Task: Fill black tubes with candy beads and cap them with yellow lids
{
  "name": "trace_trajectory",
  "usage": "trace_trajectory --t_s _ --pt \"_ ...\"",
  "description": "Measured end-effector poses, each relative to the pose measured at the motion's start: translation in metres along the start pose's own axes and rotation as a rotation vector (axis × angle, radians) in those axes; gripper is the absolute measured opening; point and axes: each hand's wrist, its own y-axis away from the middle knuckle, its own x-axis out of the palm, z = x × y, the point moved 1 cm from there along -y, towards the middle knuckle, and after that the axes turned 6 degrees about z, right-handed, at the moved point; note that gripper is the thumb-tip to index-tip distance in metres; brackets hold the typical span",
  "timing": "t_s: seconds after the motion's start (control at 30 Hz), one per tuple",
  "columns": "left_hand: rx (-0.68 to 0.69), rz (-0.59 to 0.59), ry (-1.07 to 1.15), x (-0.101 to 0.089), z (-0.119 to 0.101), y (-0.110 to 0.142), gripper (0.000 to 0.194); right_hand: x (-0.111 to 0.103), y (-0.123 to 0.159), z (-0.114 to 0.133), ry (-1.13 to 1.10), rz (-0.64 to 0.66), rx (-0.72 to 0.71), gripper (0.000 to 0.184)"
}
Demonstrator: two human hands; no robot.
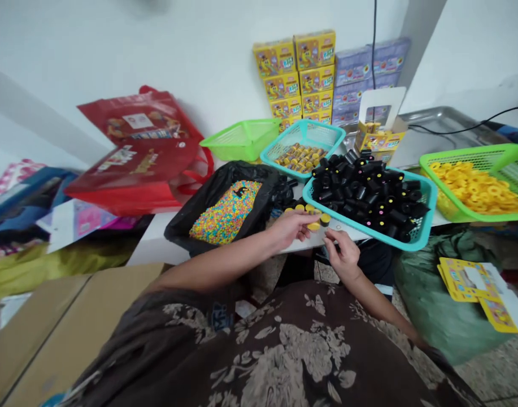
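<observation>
My left hand reaches over the table edge and pinches a small yellow cap, next to a black tube with a yellow end. My right hand sits just below, fingers curled together near the tube; what it grips is hidden. Several loose yellow caps lie on the table right behind my left hand. A teal basket full of black tubes stands directly behind my hands. A black bag of small coloured candies lies to the left.
A green basket of yellow rings stands at right, a teal basket of filled tubes and a bare green basket behind. Yellow boxes are stacked against the wall. Red bags lie left; flat yellow cartons on a green sack at right.
</observation>
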Motion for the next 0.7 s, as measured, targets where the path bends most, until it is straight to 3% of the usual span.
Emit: trace_trajectory --t_s 0.07,0.17,0.3,0.4,0.53,0.7 --pt "0.109 -0.089 -0.071 -0.016 -0.027 -0.025 0.032 0.004 0.004 -0.010 0.014 0.050 -0.046 0.018" --pt "0.288 -0.324 -0.307 -0.042 -0.071 -0.080 0.037 0.013 0.012 -0.027 0.019 0.113 -0.095 0.013" --pt "0.277 -0.530 -0.722 -0.065 -0.113 -0.165 0.033 0.023 0.022 -0.042 0.132 0.130 -0.181 0.020" --pt "0.267 -0.609 -1.013 -0.070 -0.132 -0.211 0.036 0.027 0.026 -0.045 0.206 0.130 -0.205 0.023" --pt "0.203 -0.573 -1.137 -0.067 -0.144 -0.242 0.047 0.028 0.026 -0.044 0.233 0.127 -0.213 0.024" --pt "0.245 -0.545 -1.112 -0.065 -0.149 -0.248 0.042 0.029 0.027 -0.046 0.254 0.121 -0.233 0.026"
